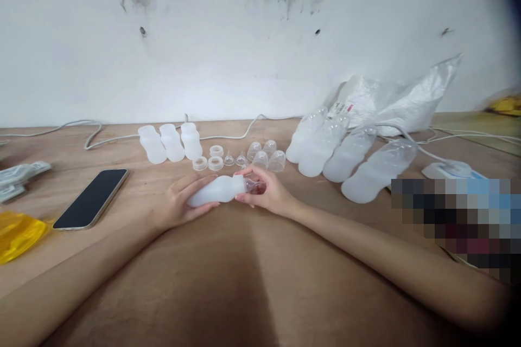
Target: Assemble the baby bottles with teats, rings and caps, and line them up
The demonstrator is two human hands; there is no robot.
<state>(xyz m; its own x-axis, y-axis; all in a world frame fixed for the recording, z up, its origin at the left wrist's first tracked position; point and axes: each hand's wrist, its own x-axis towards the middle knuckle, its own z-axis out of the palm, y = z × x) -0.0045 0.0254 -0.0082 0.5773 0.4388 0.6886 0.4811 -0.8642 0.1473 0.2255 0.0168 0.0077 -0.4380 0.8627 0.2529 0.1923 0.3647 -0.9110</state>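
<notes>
A white baby bottle lies sideways between my hands. My left hand is wrapped round its body near the base. With its fingers and thumb, my right hand grips the collar ring at the bottle's neck. A clear nipple sticks out of the ring toward the right palm. Just beyond the hands are three collar rings, a few clear nipples and several clear dome caps. Three open bottles stand upright behind on the left.
Several capped bottles stand at the right, before a plastic bag. A phone and a yellow plastic wrapper lie at the left. A white cable runs along the wall, and a white power strip sits far right.
</notes>
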